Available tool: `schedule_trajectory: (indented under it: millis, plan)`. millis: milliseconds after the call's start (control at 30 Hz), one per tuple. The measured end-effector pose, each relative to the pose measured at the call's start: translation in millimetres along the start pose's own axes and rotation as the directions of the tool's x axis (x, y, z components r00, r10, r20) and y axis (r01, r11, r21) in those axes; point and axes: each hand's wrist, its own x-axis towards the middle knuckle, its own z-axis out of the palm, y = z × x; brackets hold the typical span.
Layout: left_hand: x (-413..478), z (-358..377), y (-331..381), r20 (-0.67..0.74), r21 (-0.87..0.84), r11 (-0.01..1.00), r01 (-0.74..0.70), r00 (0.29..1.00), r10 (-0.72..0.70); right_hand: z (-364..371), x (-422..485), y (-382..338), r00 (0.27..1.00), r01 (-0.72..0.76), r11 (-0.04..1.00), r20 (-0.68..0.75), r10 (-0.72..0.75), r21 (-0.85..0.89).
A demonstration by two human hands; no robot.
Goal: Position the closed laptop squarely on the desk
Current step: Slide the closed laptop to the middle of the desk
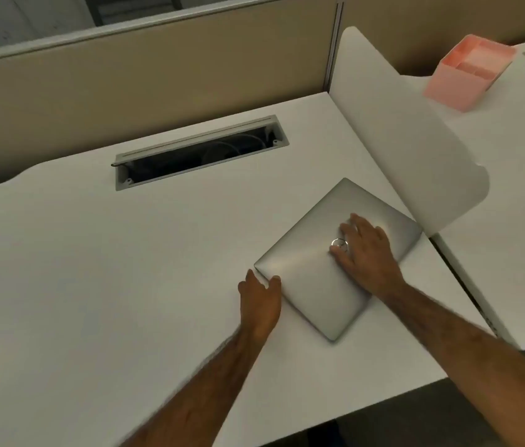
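A closed silver laptop (316, 275) lies flat on the white desk (93, 269), at the right side, turned at an angle to the desk's edges. Its far right corner sits close to the white divider panel (399, 140). My right hand (364, 250) rests flat on the lid, fingers spread beside the round logo. My left hand (261, 298) touches the laptop's left corner, thumb over the edge and fingers on the desk beside it.
An open cable slot (199, 153) with cables inside is set into the desk at the back. A beige partition wall (125, 75) runs behind it. A pink box (467, 72) stands on the neighbouring desk beyond the divider. The desk's front edge runs low right.
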Motion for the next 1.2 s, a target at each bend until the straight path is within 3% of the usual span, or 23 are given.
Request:
schedule_trajectory:
  millis: [167,367,533,800,1200]
  plan:
    - [-15.1,21.7,-0.6,0.03,-0.21,0.975,0.076,0.997,-0.072,-27.3,31.3,40.0,0.974,-0.192,0.98,0.109,0.197,-0.057]
    - [-20.4,44.7,5.1,0.007,-0.321,0.933,0.16,0.986,-0.166,-47.3,64.1,62.6,0.91,-0.321,0.947,0.279,0.307,0.007]
    - [-18.9,51.6,7.2,-0.089,-0.251,0.954,0.161,0.978,-0.189,-49.4,85.6,69.6,0.874,-0.368,0.929,0.355,0.332,0.037]
    - [-12.7,51.4,4.2,-0.127,-0.25,0.959,0.134,0.977,-0.169,-49.6,103.1,71.6,0.835,-0.44,0.896,0.396,0.383,0.061]
    - [0.1,10.4,-15.8,-0.147,-0.348,0.937,0.021,0.986,-0.077,-44.9,98.8,45.4,0.826,-0.448,0.888,0.425,0.37,0.099]
